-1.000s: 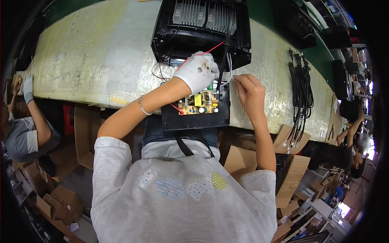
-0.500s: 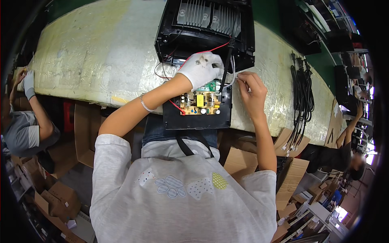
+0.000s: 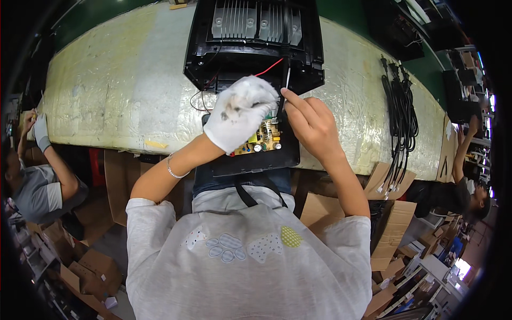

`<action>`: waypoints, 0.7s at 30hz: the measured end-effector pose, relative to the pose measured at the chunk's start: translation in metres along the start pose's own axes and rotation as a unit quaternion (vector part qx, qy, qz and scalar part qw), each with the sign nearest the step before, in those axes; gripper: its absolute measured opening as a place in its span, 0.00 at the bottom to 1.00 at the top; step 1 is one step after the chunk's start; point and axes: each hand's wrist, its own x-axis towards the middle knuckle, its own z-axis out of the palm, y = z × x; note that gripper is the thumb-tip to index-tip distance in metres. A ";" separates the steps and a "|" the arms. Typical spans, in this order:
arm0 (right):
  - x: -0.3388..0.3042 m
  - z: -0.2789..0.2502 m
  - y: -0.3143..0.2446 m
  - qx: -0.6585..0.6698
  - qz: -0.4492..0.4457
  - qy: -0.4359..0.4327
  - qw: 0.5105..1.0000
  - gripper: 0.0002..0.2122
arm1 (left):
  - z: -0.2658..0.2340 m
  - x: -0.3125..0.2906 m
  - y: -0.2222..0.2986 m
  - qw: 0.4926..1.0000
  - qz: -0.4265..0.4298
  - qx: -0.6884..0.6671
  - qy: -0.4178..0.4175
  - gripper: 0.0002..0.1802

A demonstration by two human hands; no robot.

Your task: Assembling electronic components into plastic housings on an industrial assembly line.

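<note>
A black plastic housing (image 3: 250, 53) with ribbed metal heat sinks (image 3: 234, 24) lies open on the bench in front of me. Toward my waist, a black panel (image 3: 255, 166) carries a tan circuit board (image 3: 268, 143), partly hidden by my hands. My left hand (image 3: 240, 114), in a stained white glove, is closed above the board; whatever its curled fingers hold is hidden. My bare right hand (image 3: 316, 125) has its fingertips together at a white wire (image 3: 288, 77), beside a black cable (image 3: 286, 50). A red wire (image 3: 270, 68) runs from the left hand toward that cable.
A bundle of black power cords (image 3: 399, 112) lies on the plastic-covered bench (image 3: 128, 85) to the right. Cardboard boxes (image 3: 121, 178) stand below its front edge. Co-workers are at the far left (image 3: 45, 178) and far right (image 3: 440, 200).
My left hand has come lower and nearer, covering more of the board. My right hand has moved left, close beside it. The housing appears slightly higher and further left in view.
</note>
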 end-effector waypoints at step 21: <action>-0.016 0.001 -0.003 0.243 0.285 0.101 0.922 0.06 | 0.005 0.011 0.002 0.943 0.220 0.228 -0.096 0.23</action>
